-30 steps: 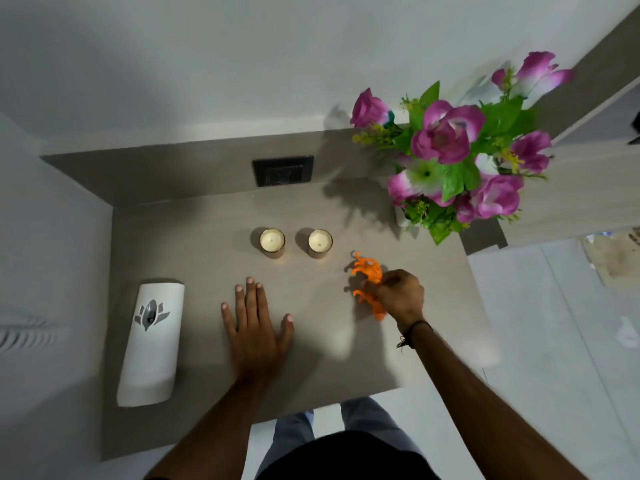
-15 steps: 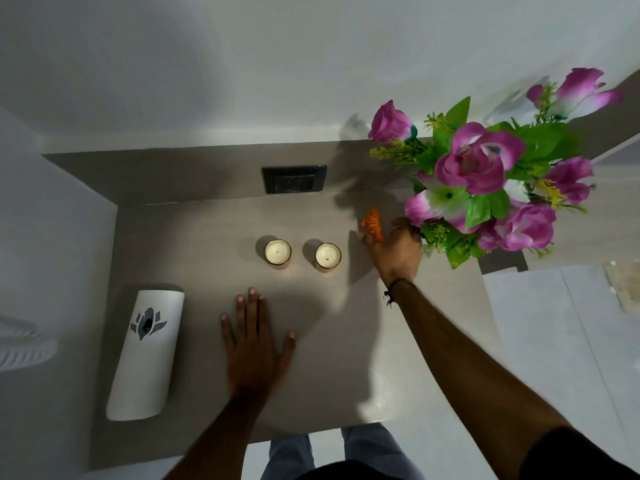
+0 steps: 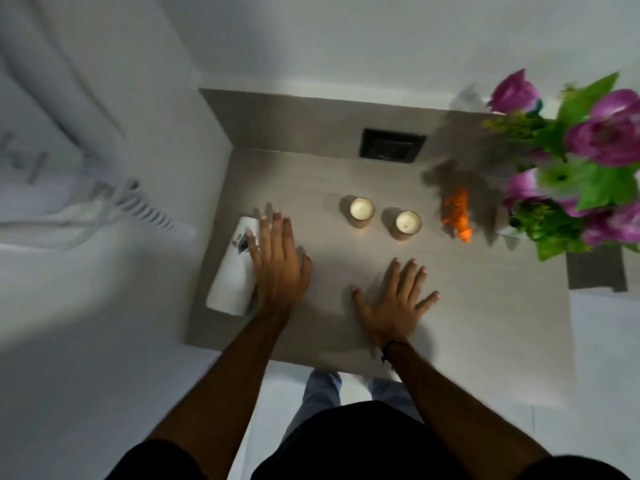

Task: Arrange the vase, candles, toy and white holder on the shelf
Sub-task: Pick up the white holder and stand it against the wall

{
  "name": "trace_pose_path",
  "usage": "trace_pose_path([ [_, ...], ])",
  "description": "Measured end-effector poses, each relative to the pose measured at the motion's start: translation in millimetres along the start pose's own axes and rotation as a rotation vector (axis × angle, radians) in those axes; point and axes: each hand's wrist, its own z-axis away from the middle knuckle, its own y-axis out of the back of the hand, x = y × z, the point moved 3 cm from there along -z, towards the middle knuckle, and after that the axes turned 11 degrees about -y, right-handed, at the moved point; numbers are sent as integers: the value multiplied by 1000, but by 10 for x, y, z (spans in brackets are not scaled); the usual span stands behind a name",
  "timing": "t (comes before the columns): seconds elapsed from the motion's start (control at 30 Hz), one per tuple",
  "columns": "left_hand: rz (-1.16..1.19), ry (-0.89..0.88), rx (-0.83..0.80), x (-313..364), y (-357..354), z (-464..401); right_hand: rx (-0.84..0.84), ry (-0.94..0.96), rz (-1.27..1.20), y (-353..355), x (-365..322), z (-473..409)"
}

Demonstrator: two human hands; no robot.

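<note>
Where white wall meets the grey shelf (image 3: pixel 485 306), the holder (image 3: pixel 232 271) lies on its side, the left hand (image 3: pixel 277 268) flat just beside it, fingers together, empty. Beyond the right hand's (image 3: pixel 391 306) spread, empty fingers stand two candles (image 3: pixel 362 209), then the toy (image 3: pixel 457 213), then the vase's flowers (image 3: pixel 588 168).

Left hand (image 3: pixel 277 261) flat beside white holder (image 3: pixel 232 271); right hand (image 3: pixel 394 303) flat on shelf (image 3: pixel 485 306).

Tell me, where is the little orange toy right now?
In the head view the orange toy stands on the shelf toward the right, between the right-hand candle and the purple flowers. Neither hand touches it.
</note>
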Motion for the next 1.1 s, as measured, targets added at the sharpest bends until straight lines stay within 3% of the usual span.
trace_pose_path([
  [0.1,26,322,-180,-438,259,-14,6,-28,44,-32,-47,47],
  [0.2,194,616,-371,-779,406,41,9,-29,53,-25,-64,52],
  [0.3,256,648,-527,-865,449,89,12,-31,50,-13,-79,78],
  [0.4,334,627,-400,-812,464,83,11,-36,45,-11,-72,86],
  [0.6,575,692,140,-477,482,-120,22,-23,41,-91,-51,39],
  [0.7,686,727,306,-321,421,-184,40,-22,49,-135,-36,10],
  [0.93,807,636,327,-290,125,12,45,-5,29,-50,-59,35],
  [1.03,938,612,310,-408,32,221,73,212,-272,78,-191,72],
  [1.1,957,602,330,-469,26,306,-37,327,-473,167,-456,76],
])
